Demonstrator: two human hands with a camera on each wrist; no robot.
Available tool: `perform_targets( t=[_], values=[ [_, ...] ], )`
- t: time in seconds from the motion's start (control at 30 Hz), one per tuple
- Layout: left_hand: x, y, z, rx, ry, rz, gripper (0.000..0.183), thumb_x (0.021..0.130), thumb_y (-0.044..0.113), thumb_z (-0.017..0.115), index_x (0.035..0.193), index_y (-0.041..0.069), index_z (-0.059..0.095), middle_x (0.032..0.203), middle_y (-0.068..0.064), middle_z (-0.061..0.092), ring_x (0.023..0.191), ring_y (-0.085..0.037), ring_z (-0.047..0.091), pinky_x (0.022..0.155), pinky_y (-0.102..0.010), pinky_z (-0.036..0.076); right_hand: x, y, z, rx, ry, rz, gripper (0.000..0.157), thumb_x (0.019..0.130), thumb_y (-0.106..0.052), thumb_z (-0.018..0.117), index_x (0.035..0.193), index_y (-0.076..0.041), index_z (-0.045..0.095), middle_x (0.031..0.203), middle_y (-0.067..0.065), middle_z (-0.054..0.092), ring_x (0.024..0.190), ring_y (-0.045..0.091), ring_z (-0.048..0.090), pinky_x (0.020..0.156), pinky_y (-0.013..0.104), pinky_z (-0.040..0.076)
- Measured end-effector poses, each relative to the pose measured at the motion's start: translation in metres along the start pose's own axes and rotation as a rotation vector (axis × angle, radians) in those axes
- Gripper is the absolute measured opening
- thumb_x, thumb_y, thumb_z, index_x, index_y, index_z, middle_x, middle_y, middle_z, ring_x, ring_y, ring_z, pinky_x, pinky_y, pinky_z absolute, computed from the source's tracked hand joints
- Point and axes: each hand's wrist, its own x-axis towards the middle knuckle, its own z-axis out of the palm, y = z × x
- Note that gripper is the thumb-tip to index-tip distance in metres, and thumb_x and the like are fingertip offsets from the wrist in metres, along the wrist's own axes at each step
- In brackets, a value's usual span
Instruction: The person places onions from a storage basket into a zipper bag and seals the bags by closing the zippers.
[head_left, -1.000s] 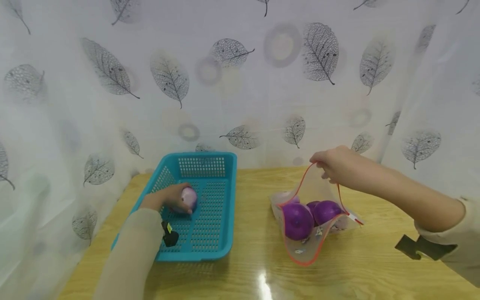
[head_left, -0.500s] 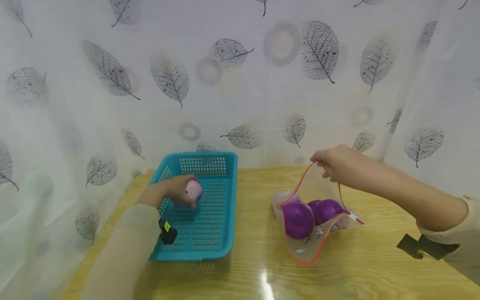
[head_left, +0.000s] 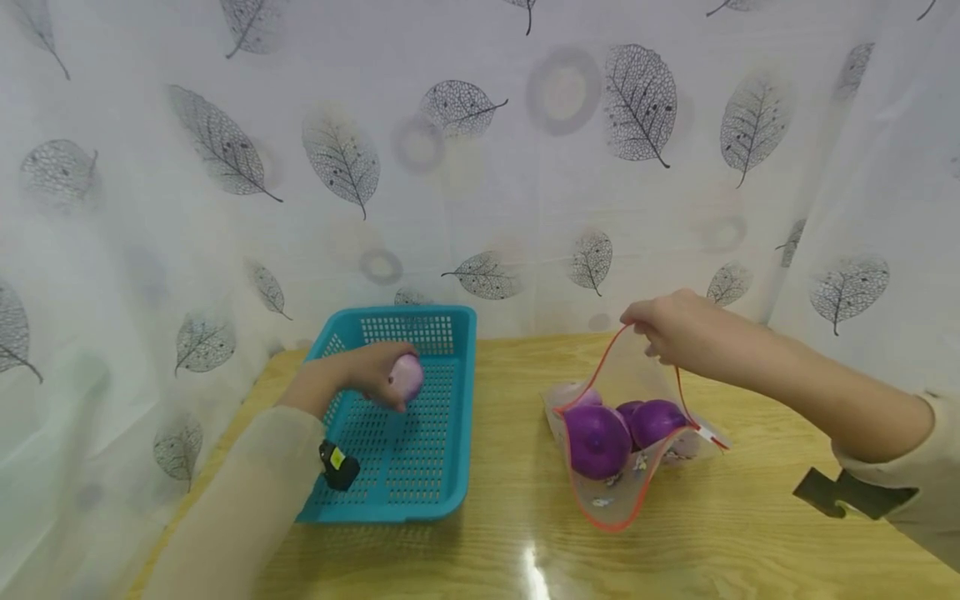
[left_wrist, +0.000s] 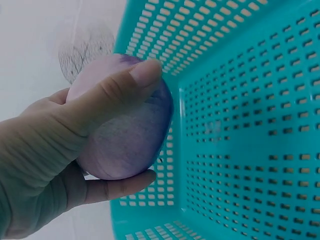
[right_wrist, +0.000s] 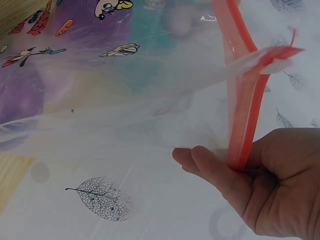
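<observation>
My left hand [head_left: 375,373] grips a pale purple, whitish onion [head_left: 407,379] above the floor of a turquoise plastic basket [head_left: 463,417]. In the left wrist view the thumb [left_wrist: 107,95] lies across the smooth onion [left_wrist: 125,135], and a finger supports it from below. Over on the right, my right hand [head_left: 678,329] pinches the red-edged mouth of a clear zip bag [head_left: 622,367] and holds it up, so the mouth gapes. Several dark purple onions [head_left: 597,442] lie inside the bag. The right wrist view shows the thumb and fingers on the red zip strip [right_wrist: 246,130].
A wooden table [head_left: 510,467] carries the basket at left and the bag at right, with a bare strip between them. Behind hangs a translucent curtain [head_left: 495,192] printed with leaves. Black wrist devices [head_left: 339,467] sit on both wrists.
My left hand has raised the onion from the basket's floor and carried it rightward, away from the left wall. The right hand and the bag stay put.
</observation>
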Motion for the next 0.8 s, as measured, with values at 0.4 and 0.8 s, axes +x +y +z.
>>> perform_targets(
  t=[0.4,0.8],
  values=[
    [-0.009,0.039,-0.003,0.194,-0.018,0.121,0.070,0.064,0.027,0.084,0.124,0.020,0.051,0.117,-0.008,0.051,0.100,-0.025,0.055,0.075,-0.037,0.054,0.002,0.000,0.001,-0.032,0.019,-0.027,0.021,0.090,0.004,0.053,0.109,0.009,0.062,0.088,0.014,0.069,0.066,0.016,0.065,0.053,0.026,0.051],
    [-0.017,0.077,0.009,0.478,0.021,0.276,0.068,0.065,0.028,0.085,0.124,0.022,0.051,0.112,-0.006,0.052,0.095,-0.021,0.056,0.076,-0.034,0.054,0.002,0.002,0.000,-0.034,0.015,-0.028,0.023,0.089,0.005,0.055,0.112,0.008,0.061,0.094,0.019,0.069,0.070,0.018,0.066,0.058,0.029,0.053]
  ],
)
